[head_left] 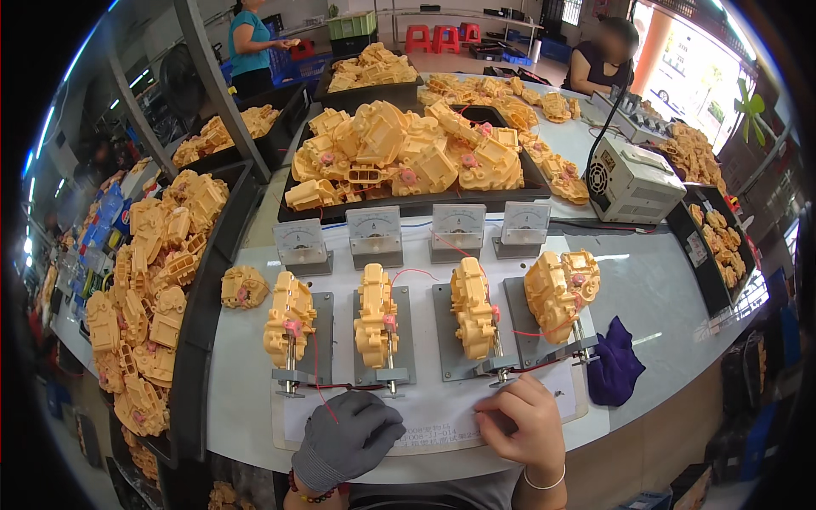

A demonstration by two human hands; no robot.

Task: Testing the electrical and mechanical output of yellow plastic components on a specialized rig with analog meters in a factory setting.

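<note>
Resting curled on the paper sheet (442,421), gloved left hand (347,438) holds nothing visible. Bare right hand (529,422) pinches near the third yellow gearbox (473,319)'s clamp (501,367); fingertips hidden, contact unclear.

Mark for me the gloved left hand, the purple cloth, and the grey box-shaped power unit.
Gloved left hand (347,438): head view, on the back of the grey glove.
Purple cloth (614,365): head view, on the cloth's folded middle.
Grey power unit (633,180): head view, on its top panel.

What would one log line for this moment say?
left hand: gloved, resting on paper sheet | right hand: bare, at third fixture's clamp | four yellow gearboxes mounted
</note>
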